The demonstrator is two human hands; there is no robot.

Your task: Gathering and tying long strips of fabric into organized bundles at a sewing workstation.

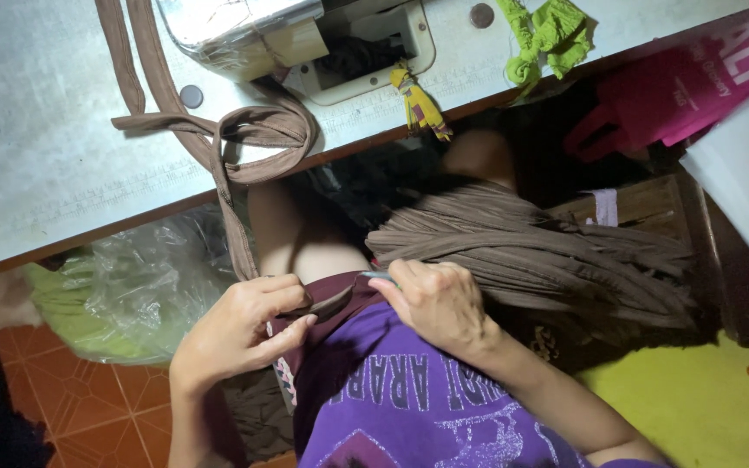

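Note:
My left hand pinches a narrow brown fabric strip near my lap. The strip runs up from my fingers, over the table's front edge, and loops on the white sewing table. My right hand holds a small metal tool, probably snips, right at the strip's end between the two hands. A thick bundle of similar brown strips lies across my right thigh, just beyond my right hand. My purple printed shirt fills the bottom of the view.
A sewing machine base stands at the table's far edge, with a yellow tassel and green fabric scraps nearby. A clear plastic bag lies on the orange tiled floor at left. Pink bags and a white box sit at right.

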